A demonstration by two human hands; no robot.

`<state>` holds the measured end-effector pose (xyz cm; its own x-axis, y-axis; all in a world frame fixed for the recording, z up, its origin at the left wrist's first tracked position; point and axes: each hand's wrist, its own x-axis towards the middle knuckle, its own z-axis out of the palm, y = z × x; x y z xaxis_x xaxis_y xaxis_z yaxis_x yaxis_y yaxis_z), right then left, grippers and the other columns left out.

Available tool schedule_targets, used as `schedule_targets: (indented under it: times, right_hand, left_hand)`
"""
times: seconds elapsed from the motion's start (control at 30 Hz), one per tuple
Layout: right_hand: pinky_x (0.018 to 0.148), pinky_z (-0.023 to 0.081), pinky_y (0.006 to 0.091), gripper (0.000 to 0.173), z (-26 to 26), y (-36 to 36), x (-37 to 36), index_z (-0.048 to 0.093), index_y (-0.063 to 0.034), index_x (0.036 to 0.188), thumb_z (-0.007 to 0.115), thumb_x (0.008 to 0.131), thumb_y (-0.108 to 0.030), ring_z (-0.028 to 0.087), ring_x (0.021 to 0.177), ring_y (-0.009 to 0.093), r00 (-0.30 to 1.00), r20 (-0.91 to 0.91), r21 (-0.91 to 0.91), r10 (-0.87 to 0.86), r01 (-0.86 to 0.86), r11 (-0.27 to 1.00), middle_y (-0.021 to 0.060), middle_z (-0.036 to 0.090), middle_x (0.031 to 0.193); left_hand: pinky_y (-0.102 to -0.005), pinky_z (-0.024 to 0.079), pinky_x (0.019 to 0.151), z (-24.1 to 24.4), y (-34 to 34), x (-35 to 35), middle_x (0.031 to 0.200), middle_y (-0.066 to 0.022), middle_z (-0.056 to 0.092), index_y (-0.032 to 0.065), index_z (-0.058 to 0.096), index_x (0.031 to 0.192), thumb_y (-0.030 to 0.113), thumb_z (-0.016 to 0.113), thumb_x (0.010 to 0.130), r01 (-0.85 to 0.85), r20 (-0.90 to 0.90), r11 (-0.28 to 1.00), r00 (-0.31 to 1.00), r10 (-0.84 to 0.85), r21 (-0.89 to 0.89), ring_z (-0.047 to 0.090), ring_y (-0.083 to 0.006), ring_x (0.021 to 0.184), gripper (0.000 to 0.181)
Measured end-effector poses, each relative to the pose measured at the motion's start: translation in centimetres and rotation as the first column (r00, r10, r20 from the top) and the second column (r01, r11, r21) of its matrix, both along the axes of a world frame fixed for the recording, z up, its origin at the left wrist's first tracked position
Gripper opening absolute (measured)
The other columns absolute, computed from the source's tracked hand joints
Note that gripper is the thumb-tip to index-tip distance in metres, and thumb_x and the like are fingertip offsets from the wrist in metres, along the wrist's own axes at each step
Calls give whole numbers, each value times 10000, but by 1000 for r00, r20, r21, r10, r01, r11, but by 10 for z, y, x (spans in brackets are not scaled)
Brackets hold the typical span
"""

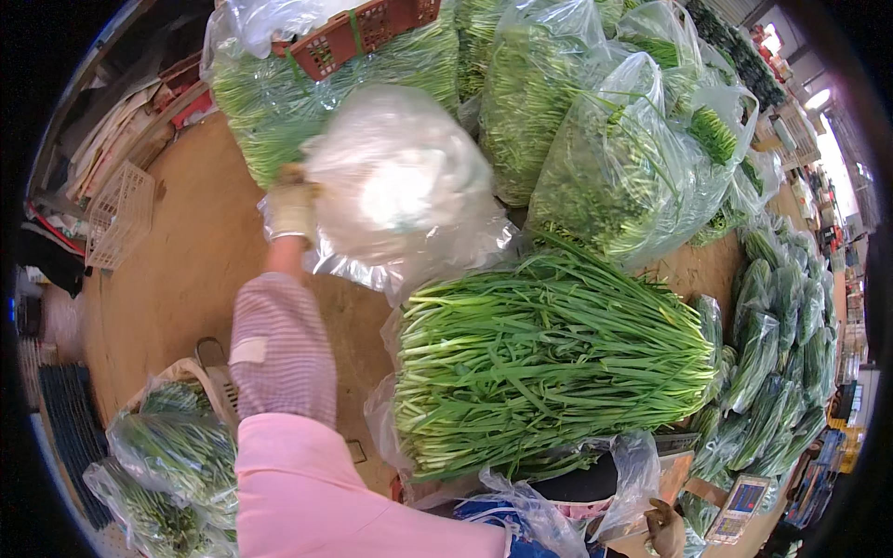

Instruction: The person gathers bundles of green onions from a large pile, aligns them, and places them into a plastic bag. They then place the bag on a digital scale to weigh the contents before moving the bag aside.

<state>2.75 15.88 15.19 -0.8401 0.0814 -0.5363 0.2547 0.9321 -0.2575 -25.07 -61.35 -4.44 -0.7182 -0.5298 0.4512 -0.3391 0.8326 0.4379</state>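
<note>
My left hand [291, 202], in a pale work glove, reaches forward past a striped sleeve cover. It grips the near-left edge of a bundle of clear plastic bags [404, 188], blurred by motion. Below and to the right lies a large heap of garlic chives [551, 363], pale stems to the left and leaf tips to the right, on a clear plastic sheet [380, 411]. My right hand [664, 528], in a brownish glove, is low at the bottom edge, close to a plastic bag's edge [631, 481] and a scale display [741, 508]. Its fingers are bent and partly cut off.
Big clear bags of cut greens [614, 167] stand at the back, with a red-brown plastic crate [363, 38] atop some. Bagged cucumbers [757, 349] are piled right. Bagged greens [174, 446] fill the lower left. A white basket [120, 216] stands left on the brown surface [188, 230].
</note>
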Motion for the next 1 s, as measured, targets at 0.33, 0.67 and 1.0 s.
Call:
schedule_targets:
  times: [0.33,0.67,1.0]
  right_hand:
    - [703,465,425,305,-21,8,-5,555,-146,1147,540,865,-260,594,815,374,986,164,146,-36,12,989,216,617,907]
    - [582,453,433,319,-21,11,-2,519,-245,1199,524,884,-294,595,667,341,986,152,119,-73,55,991,163,628,855]
    - [598,455,318,334,-55,27,0,485,-193,1245,483,914,-241,584,711,163,938,230,-86,-259,285,955,88,632,913]
  left_hand:
    - [-383,428,881,-1,43,-16,1130,-177,567,92,513,1178,254,657,733,245,-22,953,969,-245,178,537,-349,1033,495]
    - [-375,302,1023,-92,234,-65,1371,-136,369,171,367,1343,426,465,854,556,790,603,-175,-588,572,321,-293,1270,560]
    - [-384,428,888,-85,256,-138,1171,-214,531,84,401,1300,266,564,791,803,696,453,68,-715,387,505,-341,1083,564]
